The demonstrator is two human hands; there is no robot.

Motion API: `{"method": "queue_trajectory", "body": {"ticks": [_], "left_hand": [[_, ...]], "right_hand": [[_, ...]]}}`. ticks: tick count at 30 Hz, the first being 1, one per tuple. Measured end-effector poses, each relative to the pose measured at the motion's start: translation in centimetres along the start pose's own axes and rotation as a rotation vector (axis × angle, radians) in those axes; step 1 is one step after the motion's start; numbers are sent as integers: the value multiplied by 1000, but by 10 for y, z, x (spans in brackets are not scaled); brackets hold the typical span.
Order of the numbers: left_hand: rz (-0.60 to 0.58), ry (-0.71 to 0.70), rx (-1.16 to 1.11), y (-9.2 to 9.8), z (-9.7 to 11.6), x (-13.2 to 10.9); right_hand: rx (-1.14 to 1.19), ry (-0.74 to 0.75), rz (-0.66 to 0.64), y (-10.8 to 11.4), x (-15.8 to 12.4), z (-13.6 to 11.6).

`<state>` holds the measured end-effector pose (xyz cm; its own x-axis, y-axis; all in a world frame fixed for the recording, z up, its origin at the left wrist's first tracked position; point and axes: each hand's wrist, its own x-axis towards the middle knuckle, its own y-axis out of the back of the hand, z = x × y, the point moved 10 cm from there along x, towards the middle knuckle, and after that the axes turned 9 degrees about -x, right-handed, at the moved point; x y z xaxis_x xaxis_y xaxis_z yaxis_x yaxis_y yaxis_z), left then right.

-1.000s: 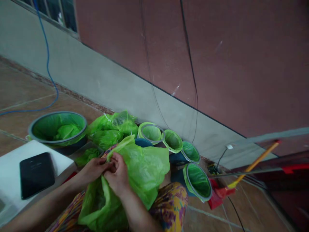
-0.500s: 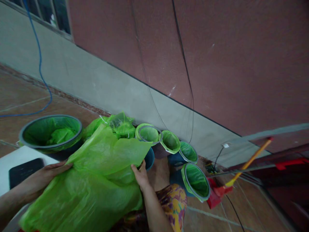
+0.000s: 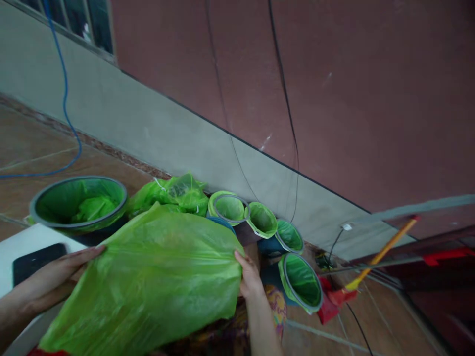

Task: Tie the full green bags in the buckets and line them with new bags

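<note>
A translucent green plastic bag [image 3: 159,272] is stretched between my two hands above my lap. My left hand [image 3: 70,274] pinches its left edge, thumb and fingers closed on the plastic. On the other side my right hand [image 3: 249,274] grips the right edge, pulling the film into creases. Just beyond the bag's upper left stands a large bin [image 3: 44,195] with a grey rim, lined in green, with a crumpled green bag inside. Behind the held bag, a blue bin [image 3: 222,223] is mostly hidden.
Green-lined bins [image 3: 261,220] stand along the wall, one nearer bin [image 3: 300,279] at right. Bunched green bags [image 3: 181,190] lie by the wall. A phone [image 3: 39,259] rests on a white surface [image 3: 18,237]. A red dustpan [image 3: 330,301] and a yellow handle [image 3: 384,249] are at right.
My right hand has moved right and slightly up, drawing the bag wider and tauter. The bag's loose upper flap has come down, and it now covers more of the blue bin.
</note>
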<state>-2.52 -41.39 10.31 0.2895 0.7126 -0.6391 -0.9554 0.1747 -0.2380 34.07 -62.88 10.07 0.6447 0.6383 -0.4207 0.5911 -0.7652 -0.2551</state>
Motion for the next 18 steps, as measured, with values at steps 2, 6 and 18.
{"method": "queue_trajectory", "body": {"ticks": [2, 6, 18], "left_hand": [[-73, 49, -63, -11, 2, 7], [-82, -101, -130, -30, 37, 8], [-179, -222, -165, -53, 84, -3]], "right_hand": [[11, 83, 33, 10, -12, -31], [-26, 252, 57, 23, -40, -87], [-211, 322, 4, 50, -73, -127]]}}
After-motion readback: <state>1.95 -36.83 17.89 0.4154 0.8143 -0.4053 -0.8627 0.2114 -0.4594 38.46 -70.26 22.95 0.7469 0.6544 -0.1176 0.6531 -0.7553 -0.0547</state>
